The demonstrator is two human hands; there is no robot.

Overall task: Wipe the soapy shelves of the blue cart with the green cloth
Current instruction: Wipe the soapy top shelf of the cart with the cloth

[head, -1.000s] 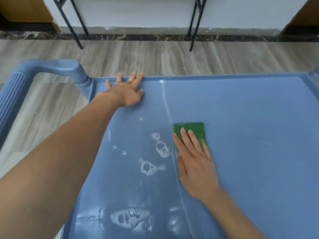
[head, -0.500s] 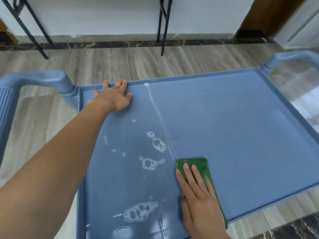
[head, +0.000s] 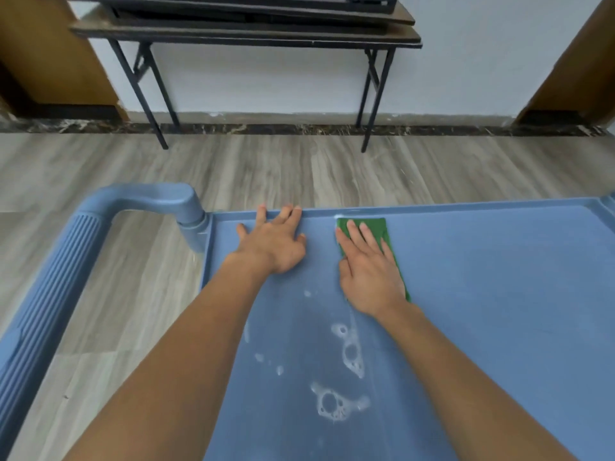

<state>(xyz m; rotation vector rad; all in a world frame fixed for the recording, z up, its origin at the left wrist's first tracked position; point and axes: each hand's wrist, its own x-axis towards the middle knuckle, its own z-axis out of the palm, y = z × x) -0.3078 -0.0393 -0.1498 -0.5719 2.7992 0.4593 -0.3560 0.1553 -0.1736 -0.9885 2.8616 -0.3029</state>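
Note:
The blue cart's top shelf (head: pixel 482 294) fills the lower right of the head view. Patches of soap foam (head: pixel 349 354) lie on its left part, between my two forearms. My right hand (head: pixel 366 271) presses flat, fingers straight, on the folded green cloth (head: pixel 379 226) at the shelf's far rim. The hand hides most of the cloth. My left hand (head: pixel 274 244) rests flat on the shelf just left of it, fingertips against the far rim.
The cart's ribbed blue handle (head: pixel 56 284) curves off the shelf's far left corner. Beyond the cart lies grey wood floor (head: pixel 299 168), then a black-legged folding table (head: pixel 246 34) against the white wall. Brown wooden panels stand at both sides.
My right hand has slid the green cloth from the shelf's near edge up to its far rim, along the foam line. My left hand has stayed in place. The view has tilted upward.

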